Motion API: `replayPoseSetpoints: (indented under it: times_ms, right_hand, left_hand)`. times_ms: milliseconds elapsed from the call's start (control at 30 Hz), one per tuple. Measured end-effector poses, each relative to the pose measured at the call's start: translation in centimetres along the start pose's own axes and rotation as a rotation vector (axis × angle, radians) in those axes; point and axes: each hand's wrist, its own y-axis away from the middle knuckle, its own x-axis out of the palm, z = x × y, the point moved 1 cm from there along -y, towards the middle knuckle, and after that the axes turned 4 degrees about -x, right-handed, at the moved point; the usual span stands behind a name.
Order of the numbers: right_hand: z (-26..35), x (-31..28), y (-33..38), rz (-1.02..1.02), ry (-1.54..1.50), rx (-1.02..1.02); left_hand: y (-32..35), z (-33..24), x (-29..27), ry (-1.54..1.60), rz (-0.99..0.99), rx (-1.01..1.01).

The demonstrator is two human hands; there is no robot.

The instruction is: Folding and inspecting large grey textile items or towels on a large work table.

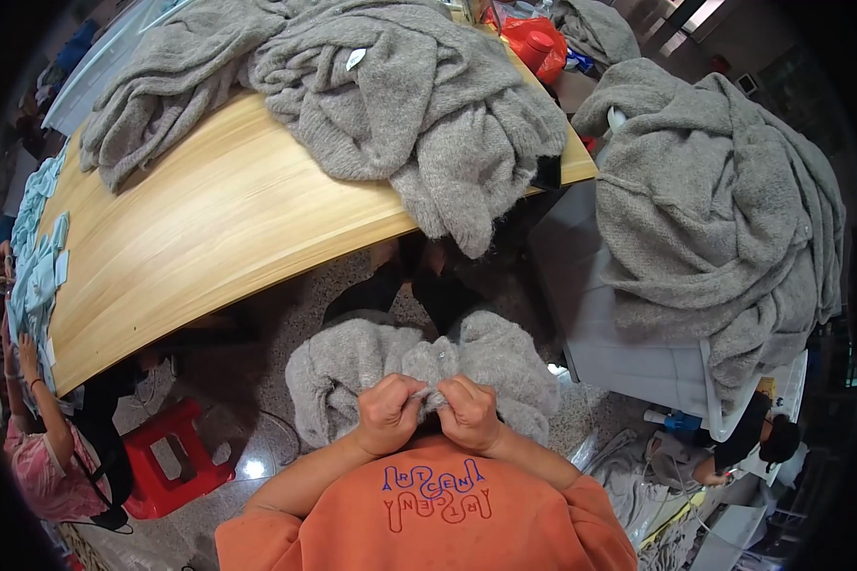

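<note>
A grey fuzzy knit garment [352, 366] lies bunched in my lap, below the table edge. My left hand [388, 413] and my right hand [468, 412] are both closed on a pinched fold of it, close together just above my orange shirt. A small shiny bit, perhaps a button, shows on the knit just above my hands. The garment hides my legs.
A wooden table [209, 228] holds a pile of grey knit garments [400, 95] and light blue tags [38, 257] at its left edge. More grey knits [724, 209] fill a pale bin at right. A red stool [167, 457] and another person [43, 457] are at lower left.
</note>
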Motion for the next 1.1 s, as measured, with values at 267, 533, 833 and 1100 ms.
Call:
replayPoseSetpoints:
  times_ms: [267,533,833,1100]
  right_hand:
    - [0.1,0.3,-0.4,-0.101,-0.011,-0.054]
    - [-0.6,0.1,-1.5,-0.084,-0.296,0.074]
    - [0.1,-0.2,-1.1,-0.087,0.119,-0.188]
    - [-2.2,-2.5,0.4,0.071,0.342,-0.120]
  left_hand:
    - [-0.1,-0.8,0.2,-0.084,-0.103,0.228]
    - [0.1,-0.7,0.0,-0.118,-0.092,0.292]
    - [0.5,-1.2,0.3,-0.139,-0.081,0.339]
    - [1.0,1.0,-2.1,-0.237,-0.037,0.449]
